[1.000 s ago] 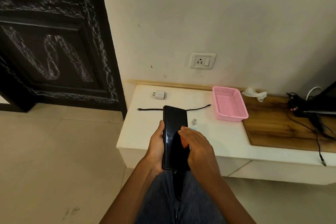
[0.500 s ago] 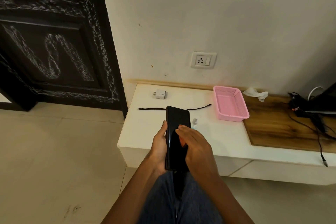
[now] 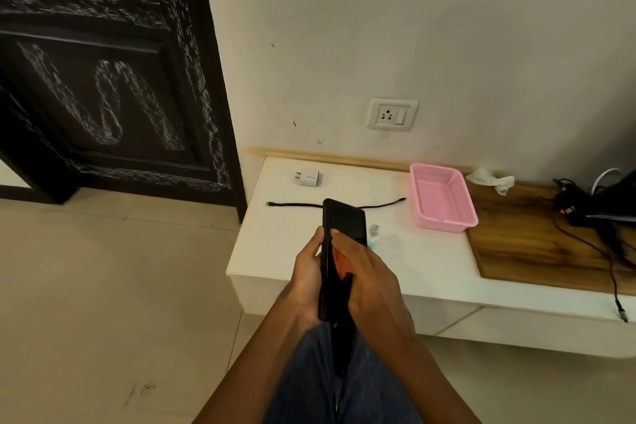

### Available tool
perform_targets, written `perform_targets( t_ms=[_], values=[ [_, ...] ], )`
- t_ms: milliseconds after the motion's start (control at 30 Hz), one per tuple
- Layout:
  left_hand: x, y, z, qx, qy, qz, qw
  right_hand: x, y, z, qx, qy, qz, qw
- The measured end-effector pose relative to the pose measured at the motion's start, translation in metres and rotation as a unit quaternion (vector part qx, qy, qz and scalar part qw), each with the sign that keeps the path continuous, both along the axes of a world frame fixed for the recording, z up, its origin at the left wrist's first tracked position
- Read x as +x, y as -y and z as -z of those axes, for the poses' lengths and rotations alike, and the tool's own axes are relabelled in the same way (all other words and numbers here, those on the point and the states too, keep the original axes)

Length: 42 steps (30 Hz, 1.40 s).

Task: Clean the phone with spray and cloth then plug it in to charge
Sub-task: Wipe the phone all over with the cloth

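A black phone (image 3: pixel 345 222) stands upright over my lap, tilted nearly edge-on. My left hand (image 3: pixel 306 272) grips its left edge. My right hand (image 3: pixel 364 277) presses a small orange cloth (image 3: pixel 341 265) against the screen, and the fingers cover most of the cloth. A small clear spray bottle (image 3: pixel 374 233) lies on the white counter (image 3: pixel 430 262), partly hidden behind the phone and my right hand. A white charger adapter (image 3: pixel 308 177) and a black cable (image 3: pixel 292 205) lie farther back. A wall socket (image 3: pixel 392 114) sits above the counter.
A pink plastic basket (image 3: pixel 444 198) stands on the counter's right part beside a wooden board (image 3: pixel 537 244). A crumpled tissue (image 3: pixel 490 179) lies by the wall. Tangled black wires (image 3: pixel 585 217) fill the far right. A dark door (image 3: pixel 103 79) is to the left.
My right hand with the cloth has slid a little up the screen. The phone has turned more edge-on in my left hand.
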State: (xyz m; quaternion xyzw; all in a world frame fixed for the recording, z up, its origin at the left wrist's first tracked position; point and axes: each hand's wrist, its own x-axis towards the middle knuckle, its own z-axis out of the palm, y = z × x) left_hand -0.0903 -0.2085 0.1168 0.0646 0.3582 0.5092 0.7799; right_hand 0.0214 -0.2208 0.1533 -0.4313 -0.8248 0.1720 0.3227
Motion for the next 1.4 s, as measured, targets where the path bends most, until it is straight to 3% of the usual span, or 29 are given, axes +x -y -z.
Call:
perform_targets(
  t_ms=[200, 467, 700, 833, 1400],
  values=[
    [-0.003, 0.000, 0.010, 0.010, -0.012, 0.010, 1.000, 0.001, 0.028, 0.019, -0.063, 0.013, -0.043, 0.997],
    [0.004, 0.000, 0.003, 0.006, -0.003, -0.003, 1.000, 0.002, 0.006, 0.008, -0.085, -0.005, -0.003, 0.996],
    [-0.005, -0.001, 0.005, -0.019, -0.011, -0.015, 1.000, 0.007, 0.022, 0.021, 0.047, 0.028, -0.056, 0.997],
    [0.001, 0.001, 0.004, -0.023, -0.014, 0.000, 1.000, 0.005, 0.006, 0.011, 0.040, 0.019, -0.021, 0.999],
    [-0.006, 0.001, 0.008, -0.024, -0.019, -0.008, 1.000, 0.003, 0.016, 0.023, 0.050, 0.020, -0.047, 0.997]
  ],
)
